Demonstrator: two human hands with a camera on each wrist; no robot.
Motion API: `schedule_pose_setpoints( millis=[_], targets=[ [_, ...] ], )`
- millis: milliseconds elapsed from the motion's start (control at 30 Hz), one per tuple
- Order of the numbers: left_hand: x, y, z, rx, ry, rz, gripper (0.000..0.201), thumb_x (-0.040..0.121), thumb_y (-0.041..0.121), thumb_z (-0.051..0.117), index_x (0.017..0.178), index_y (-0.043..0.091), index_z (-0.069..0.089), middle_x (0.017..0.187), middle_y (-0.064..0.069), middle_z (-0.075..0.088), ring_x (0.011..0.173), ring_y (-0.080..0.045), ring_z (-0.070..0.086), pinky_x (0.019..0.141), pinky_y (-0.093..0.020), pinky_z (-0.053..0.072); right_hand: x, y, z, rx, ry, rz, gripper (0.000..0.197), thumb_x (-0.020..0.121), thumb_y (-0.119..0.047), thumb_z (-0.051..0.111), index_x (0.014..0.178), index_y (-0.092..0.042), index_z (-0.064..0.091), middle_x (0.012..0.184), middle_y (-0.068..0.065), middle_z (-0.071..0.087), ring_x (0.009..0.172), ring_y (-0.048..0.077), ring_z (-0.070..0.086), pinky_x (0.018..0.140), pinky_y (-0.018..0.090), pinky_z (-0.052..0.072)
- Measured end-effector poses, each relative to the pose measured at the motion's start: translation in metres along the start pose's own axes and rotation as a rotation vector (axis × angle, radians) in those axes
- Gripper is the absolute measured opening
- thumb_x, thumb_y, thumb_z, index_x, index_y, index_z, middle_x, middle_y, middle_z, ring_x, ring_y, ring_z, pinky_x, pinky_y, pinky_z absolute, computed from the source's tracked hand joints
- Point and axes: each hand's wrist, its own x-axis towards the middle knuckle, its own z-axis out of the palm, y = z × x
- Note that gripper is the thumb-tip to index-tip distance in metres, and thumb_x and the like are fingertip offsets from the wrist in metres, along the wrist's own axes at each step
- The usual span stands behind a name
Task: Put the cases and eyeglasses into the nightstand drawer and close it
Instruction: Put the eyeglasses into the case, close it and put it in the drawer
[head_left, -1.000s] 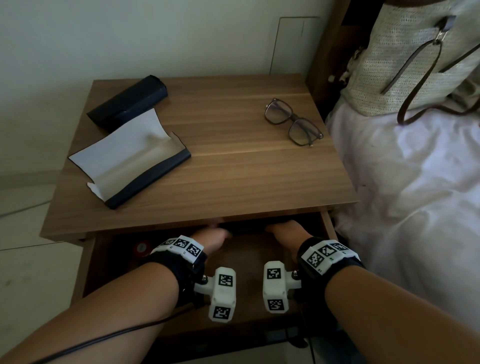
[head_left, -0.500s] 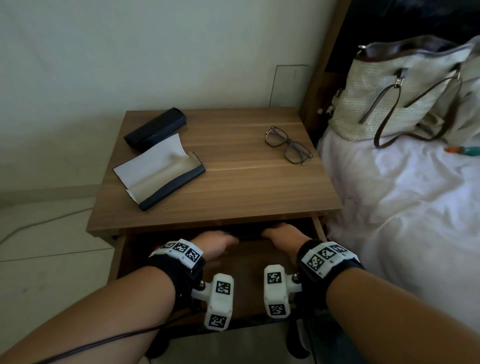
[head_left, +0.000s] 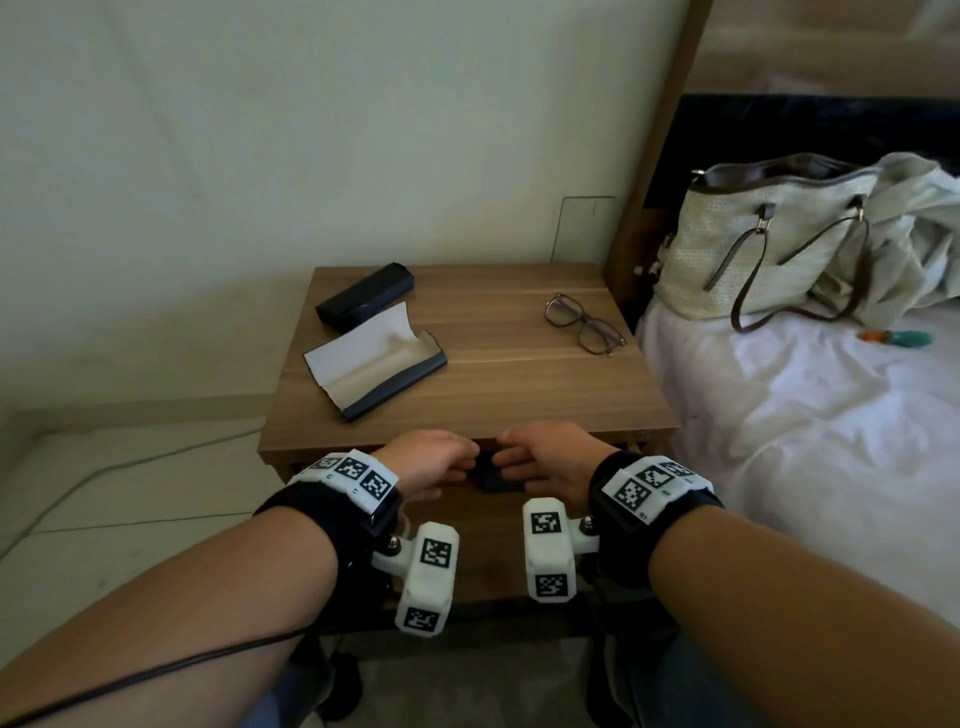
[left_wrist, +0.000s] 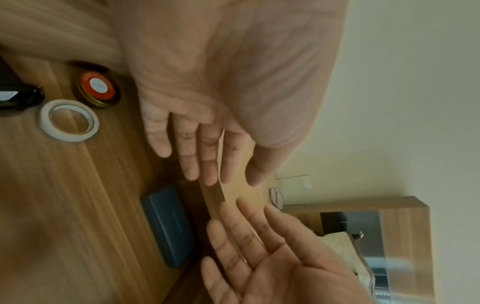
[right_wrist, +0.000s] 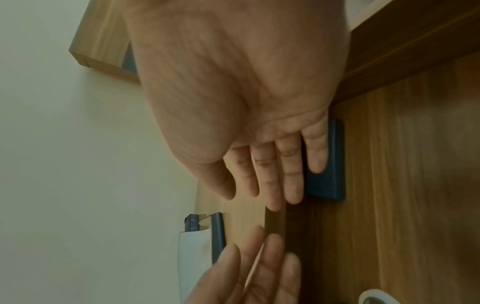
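Note:
Both of my hands hover over the open nightstand drawer (head_left: 491, 540), just below the front edge of the top. My left hand (head_left: 441, 462) and right hand (head_left: 535, 462) hold nothing, and the wrist views show their fingers (left_wrist: 207, 164) (right_wrist: 270, 185) straight. A dark blue case (head_left: 491, 478) lies in the drawer between them, also clear in the left wrist view (left_wrist: 166, 226). On the top lie a closed dark case (head_left: 363, 293), an open case with pale lining (head_left: 374, 364) and the eyeglasses (head_left: 584, 325).
Inside the drawer's left part sit a white tape roll (left_wrist: 68, 121), a red-lidded jar (left_wrist: 97, 88) and a dark object (left_wrist: 18, 96). A bed (head_left: 805, 441) with a woven handbag (head_left: 753, 244) borders the nightstand on the right; a wall stands behind.
Both hands have drawn back out from under the nightstand top to the drawer's front part. The head camera has pulled back and tilted up.

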Motion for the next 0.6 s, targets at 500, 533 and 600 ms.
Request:
schedule_pose_setpoints(
  millis=[500,533,600],
  targets=[
    [0.032,-0.013,-0.106,-0.091,0.580,-0.015,0.046,0.071,0.037,0.063,0.095,-0.002,0.065,0.102,-0.024,0.070,0.098,-0.039,0.068,0.088,-0.050,0.056,0.022,-0.039,0.022,0.249,0.046,-0.124,0.013,0.095,-0.022,0.054,0.104,-0.013,0.058,0.114,0.005,0.063,0.108,0.020,0.060,0.093,0.037,0.048],
    [0.033,-0.013,-0.109,-0.136,0.579,-0.034,0.039,0.073,0.036,0.062,0.087,0.000,0.063,0.094,-0.021,0.071,0.094,-0.037,0.070,0.088,-0.050,0.056,0.025,-0.040,0.023,0.282,0.042,-0.118,0.008,0.095,-0.022,0.054,0.098,-0.015,0.057,0.112,0.005,0.063,0.107,0.020,0.060,0.093,0.037,0.049],
    [0.031,-0.014,-0.110,-0.231,0.549,-0.069,0.024,0.084,0.028,0.059,0.077,0.005,0.056,0.079,-0.012,0.067,0.081,-0.030,0.070,0.083,-0.043,0.058,0.033,-0.040,0.024,0.311,0.038,-0.109,0.007,0.094,-0.022,0.055,0.097,-0.016,0.057,0.112,0.005,0.063,0.105,0.020,0.061,0.091,0.037,0.049]
  ],
)
